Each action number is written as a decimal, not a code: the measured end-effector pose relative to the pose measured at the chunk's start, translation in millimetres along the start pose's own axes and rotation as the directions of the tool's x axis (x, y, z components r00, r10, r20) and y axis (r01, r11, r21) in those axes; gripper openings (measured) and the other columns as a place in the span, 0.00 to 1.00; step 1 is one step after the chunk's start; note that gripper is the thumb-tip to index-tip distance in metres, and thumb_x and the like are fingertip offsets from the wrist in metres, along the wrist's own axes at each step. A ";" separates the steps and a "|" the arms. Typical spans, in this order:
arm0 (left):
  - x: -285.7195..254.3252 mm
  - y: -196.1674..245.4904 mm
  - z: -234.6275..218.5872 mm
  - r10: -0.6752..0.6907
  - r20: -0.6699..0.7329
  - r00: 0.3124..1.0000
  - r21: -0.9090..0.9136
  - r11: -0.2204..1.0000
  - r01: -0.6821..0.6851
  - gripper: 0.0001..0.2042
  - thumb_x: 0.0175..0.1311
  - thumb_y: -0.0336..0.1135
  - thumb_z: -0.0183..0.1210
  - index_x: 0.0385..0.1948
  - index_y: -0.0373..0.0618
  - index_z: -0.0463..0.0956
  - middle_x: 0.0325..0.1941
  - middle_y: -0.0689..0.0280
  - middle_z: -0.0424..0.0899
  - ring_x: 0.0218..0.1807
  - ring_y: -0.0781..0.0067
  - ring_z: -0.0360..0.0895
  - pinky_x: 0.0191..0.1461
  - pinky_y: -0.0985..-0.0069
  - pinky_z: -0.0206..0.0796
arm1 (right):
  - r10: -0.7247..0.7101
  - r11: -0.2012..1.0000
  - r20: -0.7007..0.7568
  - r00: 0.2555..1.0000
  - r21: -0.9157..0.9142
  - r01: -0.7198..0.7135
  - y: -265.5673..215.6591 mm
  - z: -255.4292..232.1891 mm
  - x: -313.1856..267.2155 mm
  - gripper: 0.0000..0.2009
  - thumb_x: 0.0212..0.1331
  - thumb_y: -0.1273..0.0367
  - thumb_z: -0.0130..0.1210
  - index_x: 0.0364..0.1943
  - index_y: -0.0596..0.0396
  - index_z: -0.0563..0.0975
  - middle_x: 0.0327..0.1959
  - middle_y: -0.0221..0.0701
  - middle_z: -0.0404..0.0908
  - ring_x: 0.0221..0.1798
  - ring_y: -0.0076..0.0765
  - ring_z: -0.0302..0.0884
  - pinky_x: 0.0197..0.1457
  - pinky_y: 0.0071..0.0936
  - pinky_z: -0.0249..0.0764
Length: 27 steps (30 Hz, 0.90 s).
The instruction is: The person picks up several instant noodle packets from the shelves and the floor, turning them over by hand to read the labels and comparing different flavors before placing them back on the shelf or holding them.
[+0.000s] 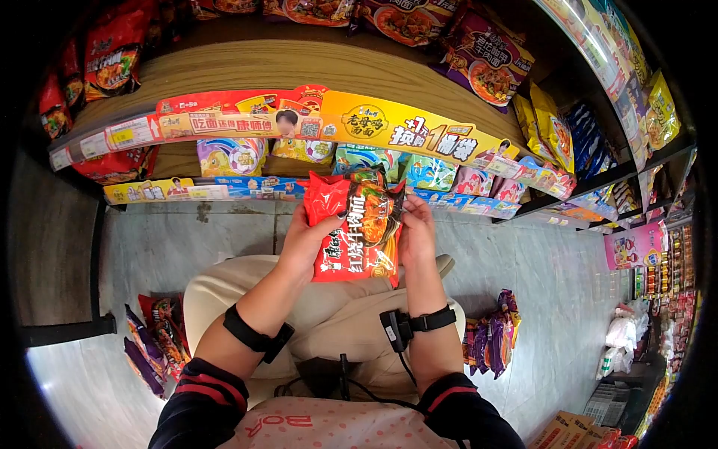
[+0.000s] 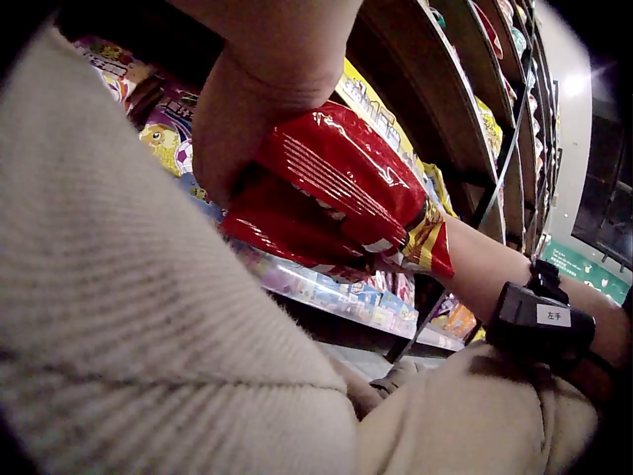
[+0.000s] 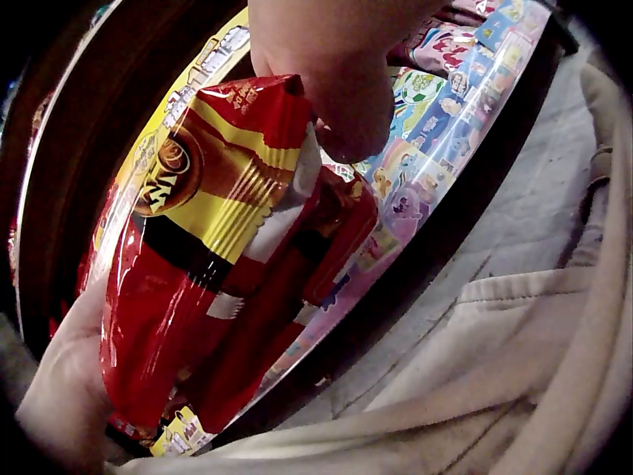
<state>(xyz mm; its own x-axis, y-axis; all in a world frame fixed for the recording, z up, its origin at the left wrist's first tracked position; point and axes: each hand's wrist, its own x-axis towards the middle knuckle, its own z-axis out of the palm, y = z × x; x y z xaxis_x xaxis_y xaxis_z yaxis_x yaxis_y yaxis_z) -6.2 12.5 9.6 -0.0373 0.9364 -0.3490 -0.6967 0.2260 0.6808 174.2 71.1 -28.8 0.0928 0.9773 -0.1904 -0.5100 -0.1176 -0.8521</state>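
Observation:
A red packet of instant noodles (image 1: 351, 243) with a picture of a noodle bowl is held up over the person's lap, in front of the shelf. The left hand (image 1: 303, 245) grips its left side, thumb over the front. On the other side, the right hand (image 1: 417, 230) holds the packet's dark edge near the top corner. In the left wrist view the red wrapper (image 2: 341, 188) shows with its ribbed seam, below the left hand (image 2: 247, 114). The packet's yellow and red back (image 3: 198, 257) faces the right wrist camera, beside the right hand (image 3: 341, 89).
A wooden shelf (image 1: 247, 71) with a yellow and red promotion strip (image 1: 404, 129) stands ahead. Colourful packets (image 1: 232, 157) fill the lower shelf. Noodle packets lie on the floor at the left (image 1: 153, 340) and right (image 1: 493, 337) of the person. Cartons (image 1: 568, 432) sit at bottom right.

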 end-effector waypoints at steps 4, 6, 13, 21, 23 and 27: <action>0.8 -1.0 -0.8 0.002 0.006 1.000 -0.010 1.000 -0.002 0.22 0.46 0.24 0.55 0.44 0.39 0.57 0.40 0.60 0.71 0.37 0.72 0.73 0.38 0.75 0.70 | 0.006 1.000 -0.008 1.000 0.014 -0.006 -1.0 1.9 -0.9 0.18 0.39 0.85 0.43 0.39 0.60 0.64 0.33 0.29 0.63 0.33 0.24 0.64 0.35 0.17 0.64; -0.4 0.7 0.7 -0.008 -0.002 1.000 -0.003 1.000 0.008 0.22 0.46 0.24 0.56 0.44 0.39 0.57 0.40 0.60 0.71 0.37 0.72 0.73 0.38 0.75 0.70 | 0.002 1.000 0.005 1.000 0.013 -0.003 -1.5 0.7 -0.8 0.17 0.39 0.84 0.43 0.39 0.60 0.65 0.31 0.29 0.63 0.31 0.23 0.64 0.35 0.16 0.64; -0.4 0.6 0.5 0.000 0.007 1.000 -0.006 1.000 0.000 0.22 0.46 0.24 0.56 0.44 0.39 0.57 0.40 0.60 0.71 0.37 0.72 0.74 0.38 0.75 0.69 | 0.028 1.000 0.032 0.999 -0.001 -0.028 1.9 -2.1 2.4 0.14 0.41 0.84 0.41 0.36 0.61 0.66 0.27 0.27 0.63 0.28 0.21 0.63 0.33 0.15 0.63; 2.6 -2.5 -3.0 0.007 0.024 1.000 -0.007 1.000 -0.007 0.22 0.46 0.24 0.56 0.44 0.39 0.57 0.40 0.60 0.71 0.37 0.72 0.74 0.38 0.75 0.69 | 0.047 0.999 0.038 0.998 -0.001 -0.047 4.0 -2.8 3.7 0.14 0.41 0.84 0.40 0.36 0.61 0.67 0.29 0.27 0.65 0.28 0.21 0.63 0.33 0.15 0.63; 2.8 -2.9 -3.1 0.011 0.029 1.000 -0.013 1.000 -0.011 0.22 0.46 0.24 0.56 0.44 0.39 0.57 0.40 0.60 0.71 0.37 0.72 0.74 0.38 0.75 0.69 | 0.053 0.999 0.029 0.998 0.006 -0.053 3.5 -2.6 3.5 0.14 0.41 0.83 0.40 0.36 0.61 0.67 0.29 0.28 0.65 0.29 0.21 0.63 0.34 0.15 0.63; 1.9 -2.4 -2.0 0.001 0.014 1.000 -0.007 1.000 -0.001 0.22 0.46 0.24 0.56 0.44 0.39 0.57 0.40 0.60 0.71 0.37 0.72 0.74 0.38 0.75 0.69 | 0.040 0.999 0.036 0.999 0.005 -0.041 5.4 -4.3 5.6 0.14 0.40 0.83 0.40 0.36 0.61 0.67 0.32 0.29 0.66 0.29 0.22 0.64 0.35 0.16 0.63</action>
<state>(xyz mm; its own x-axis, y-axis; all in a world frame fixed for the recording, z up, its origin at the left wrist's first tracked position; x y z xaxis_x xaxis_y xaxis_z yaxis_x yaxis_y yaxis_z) -6.1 13.2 6.0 -0.0277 0.9404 -0.3389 -0.7015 0.2232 0.6768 175.6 75.2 -36.5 0.0408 0.9775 -0.2069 -0.5175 -0.1564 -0.8412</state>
